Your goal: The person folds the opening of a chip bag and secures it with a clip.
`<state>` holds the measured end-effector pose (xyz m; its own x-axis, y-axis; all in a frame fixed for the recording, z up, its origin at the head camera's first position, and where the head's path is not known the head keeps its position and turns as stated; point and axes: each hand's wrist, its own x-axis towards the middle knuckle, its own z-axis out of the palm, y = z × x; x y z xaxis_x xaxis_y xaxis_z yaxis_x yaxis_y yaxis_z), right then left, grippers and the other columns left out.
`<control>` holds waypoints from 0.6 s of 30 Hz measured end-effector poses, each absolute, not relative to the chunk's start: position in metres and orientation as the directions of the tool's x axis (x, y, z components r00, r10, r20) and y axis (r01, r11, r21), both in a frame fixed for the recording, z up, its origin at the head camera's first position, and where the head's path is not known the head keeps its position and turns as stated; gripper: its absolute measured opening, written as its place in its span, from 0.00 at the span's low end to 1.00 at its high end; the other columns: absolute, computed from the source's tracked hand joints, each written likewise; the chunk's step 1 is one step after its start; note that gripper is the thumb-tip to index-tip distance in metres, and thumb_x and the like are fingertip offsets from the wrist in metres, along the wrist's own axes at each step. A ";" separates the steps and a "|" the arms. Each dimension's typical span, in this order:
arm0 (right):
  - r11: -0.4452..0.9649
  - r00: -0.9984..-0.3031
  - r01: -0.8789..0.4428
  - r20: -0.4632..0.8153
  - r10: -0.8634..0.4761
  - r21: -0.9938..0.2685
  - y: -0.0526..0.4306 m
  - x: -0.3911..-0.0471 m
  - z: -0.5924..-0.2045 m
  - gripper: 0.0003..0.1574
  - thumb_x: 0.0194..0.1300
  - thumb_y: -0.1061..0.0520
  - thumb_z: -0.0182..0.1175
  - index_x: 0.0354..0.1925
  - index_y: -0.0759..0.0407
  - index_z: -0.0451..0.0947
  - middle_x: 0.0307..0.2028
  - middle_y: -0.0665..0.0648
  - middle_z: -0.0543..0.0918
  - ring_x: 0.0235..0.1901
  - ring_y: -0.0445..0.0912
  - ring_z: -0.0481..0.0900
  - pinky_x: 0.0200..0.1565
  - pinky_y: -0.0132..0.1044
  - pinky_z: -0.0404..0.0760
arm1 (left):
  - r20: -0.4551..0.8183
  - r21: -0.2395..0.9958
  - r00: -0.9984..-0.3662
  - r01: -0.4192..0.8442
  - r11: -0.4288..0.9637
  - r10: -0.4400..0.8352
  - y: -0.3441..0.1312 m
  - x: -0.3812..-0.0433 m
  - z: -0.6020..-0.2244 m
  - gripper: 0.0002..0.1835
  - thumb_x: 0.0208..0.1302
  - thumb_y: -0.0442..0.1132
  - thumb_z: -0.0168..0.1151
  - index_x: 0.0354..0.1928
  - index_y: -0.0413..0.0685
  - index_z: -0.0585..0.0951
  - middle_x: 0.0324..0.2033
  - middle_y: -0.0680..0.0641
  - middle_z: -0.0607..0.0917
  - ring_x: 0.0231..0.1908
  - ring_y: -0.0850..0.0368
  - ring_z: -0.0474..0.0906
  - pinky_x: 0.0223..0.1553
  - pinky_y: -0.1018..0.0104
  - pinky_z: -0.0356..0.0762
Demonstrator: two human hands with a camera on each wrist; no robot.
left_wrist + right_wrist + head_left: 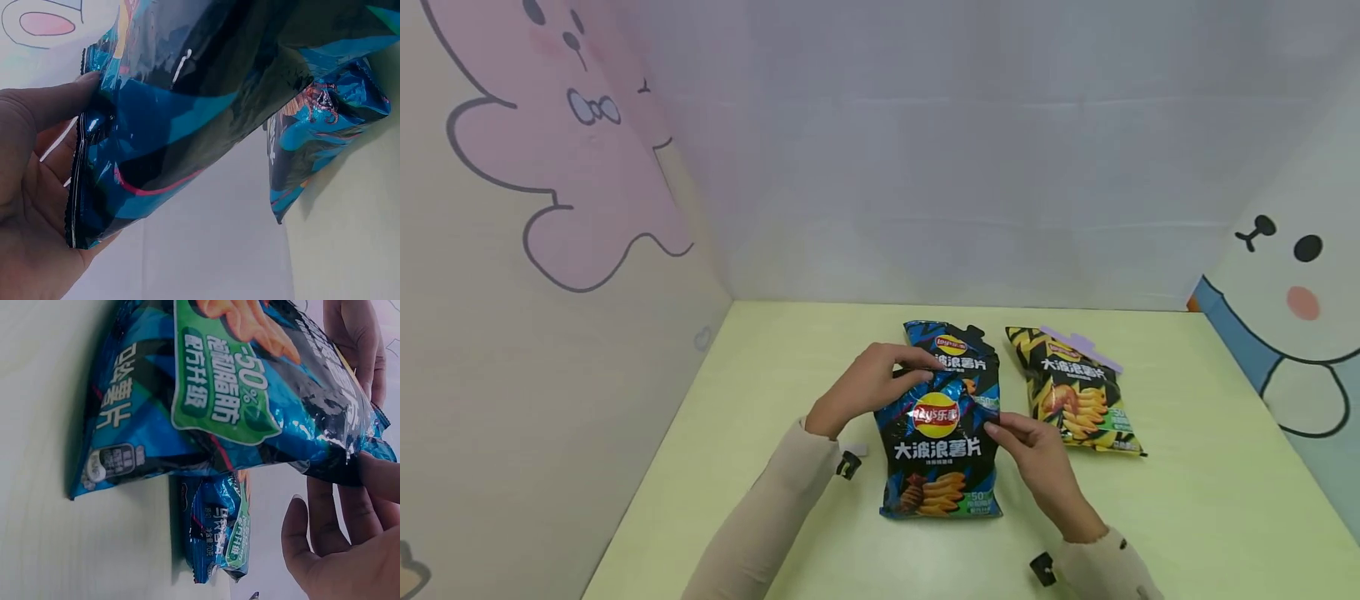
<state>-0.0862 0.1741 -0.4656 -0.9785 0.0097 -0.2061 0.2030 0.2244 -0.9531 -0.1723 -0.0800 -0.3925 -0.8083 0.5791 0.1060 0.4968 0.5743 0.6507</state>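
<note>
A blue-and-black Lay's potato chip bag (936, 475) stands tilted in the middle of the table. My left hand (872, 379) pinches its crimped top edge; in the left wrist view the thumb (53, 106) lies in front of the seal and the other fingers behind. At the bag's upper right side my right hand (1037, 458) pinches the edge between thumb and fingers. Behind it is a second blue chip bag (955, 343), partly hidden by the front one, with a black clip (976, 332) at its top. Its lower part shows in the right wrist view.
To the right lies a yellow-and-black Lay's chip bag (1075, 396) with a purple clip (1082, 346) across its top. The pale yellow table (1210, 500) meets a white back wall (962, 208) and side panels with cartoon animals. Small black pieces (1042, 568) sit by the wrists.
</note>
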 end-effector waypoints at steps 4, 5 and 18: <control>0.211 -0.982 0.187 -0.189 0.006 -0.959 0.174 -0.087 -0.469 0.21 0.73 0.54 0.60 0.59 0.62 0.82 0.55 0.56 0.87 0.47 0.31 0.82 0.62 0.39 0.80 | 0.109 0.670 -0.802 0.496 0.552 0.588 -0.083 -0.173 -0.393 0.11 0.74 0.42 0.59 0.52 0.60 0.87 0.50 0.54 0.89 0.48 0.61 0.82 0.51 0.65 0.82; 0.208 -0.983 0.180 -0.182 0.006 -0.962 0.174 -0.087 -0.470 0.21 0.73 0.54 0.60 0.59 0.62 0.82 0.55 0.57 0.87 0.47 0.31 0.83 0.61 0.36 0.81 | 0.109 0.677 -0.797 0.497 0.542 0.594 -0.083 -0.173 -0.394 0.12 0.74 0.41 0.59 0.52 0.60 0.87 0.51 0.54 0.89 0.48 0.61 0.82 0.51 0.65 0.82; 0.061 -0.999 0.040 -0.041 -0.003 -0.997 0.174 -0.086 -0.477 0.21 0.70 0.65 0.60 0.59 0.73 0.77 0.42 0.30 0.87 0.46 0.27 0.84 0.48 0.22 0.82 | 0.136 0.722 -0.758 0.517 0.460 0.638 -0.088 -0.179 -0.397 0.11 0.74 0.39 0.58 0.47 0.58 0.88 0.48 0.55 0.89 0.50 0.61 0.82 0.53 0.67 0.82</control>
<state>-0.0858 0.1735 -0.4768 -0.9992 -0.0032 -0.0408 0.0405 0.0612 -0.9973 -0.1787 -0.0882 -0.3974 -0.7578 0.6381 0.1363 0.5172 0.4600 0.7218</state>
